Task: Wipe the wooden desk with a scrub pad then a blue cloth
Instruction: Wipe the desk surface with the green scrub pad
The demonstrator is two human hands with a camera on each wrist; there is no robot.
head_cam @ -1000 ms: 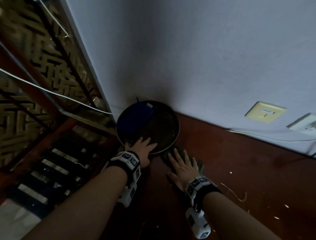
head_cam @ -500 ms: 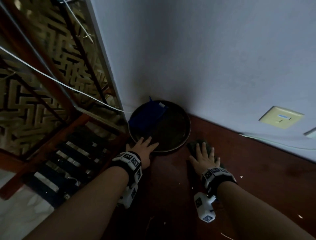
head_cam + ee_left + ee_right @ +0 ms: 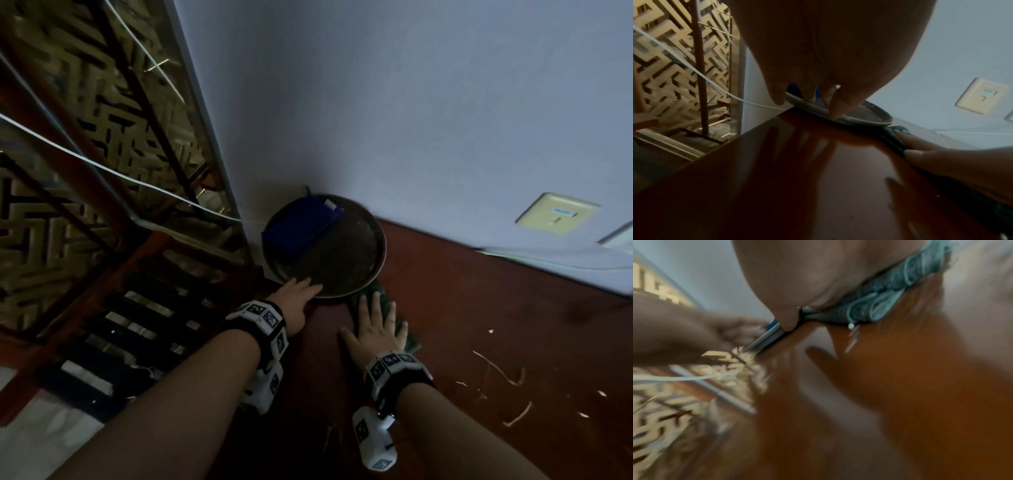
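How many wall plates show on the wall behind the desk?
2: a cream wall plate above the desk's back edge, and a second plate cut off at the head view's right border. More may lie beyond.

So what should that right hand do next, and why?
Probably sweep the scrub pad right, toward the pale scraps lying on the wooden desk. The right hand presses it flat beside the round tray, whose rim the left hand touches.

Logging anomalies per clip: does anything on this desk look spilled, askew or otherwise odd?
Yes: pale scraps and thin strands lie scattered on the wooden desk, right of the right hand pressing the scrub pad. Nothing else stands out.
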